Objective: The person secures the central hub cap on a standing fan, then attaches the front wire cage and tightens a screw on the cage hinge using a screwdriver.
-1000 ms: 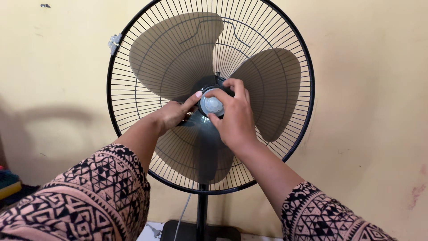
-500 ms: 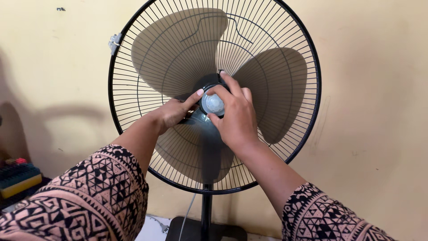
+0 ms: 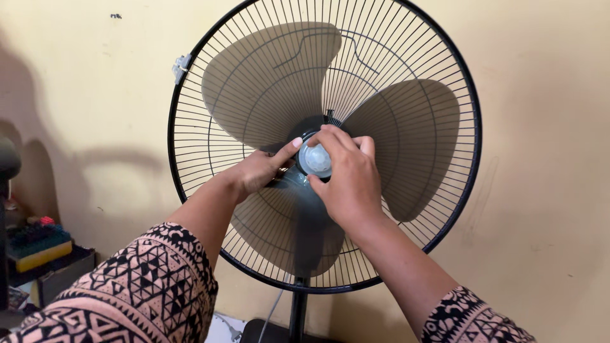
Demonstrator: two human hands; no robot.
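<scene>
A stand fan faces me with its front guard off; the black wire rear guard (image 3: 190,159) rings three translucent grey blades (image 3: 406,140). At the hub sits a pale round blade cap (image 3: 315,160). My right hand (image 3: 346,181) wraps its fingers around this cap. My left hand (image 3: 257,170) grips the dark hub base beside the lower-left blade, thumb pointing at the cap. Both forearms come up from patterned black-and-tan sleeves.
A yellow wall (image 3: 540,159) stands right behind the fan. The black pole (image 3: 297,314) drops to a dark base, with a grey cord (image 3: 272,314) hanging beside it. At the left edge sit stacked boxes (image 3: 38,251) and a dark object (image 3: 7,159).
The view has shifted, so the fan sits further right and lower in frame. My right hand's fingers have turned around the cap. The left hand keeps its hold.
</scene>
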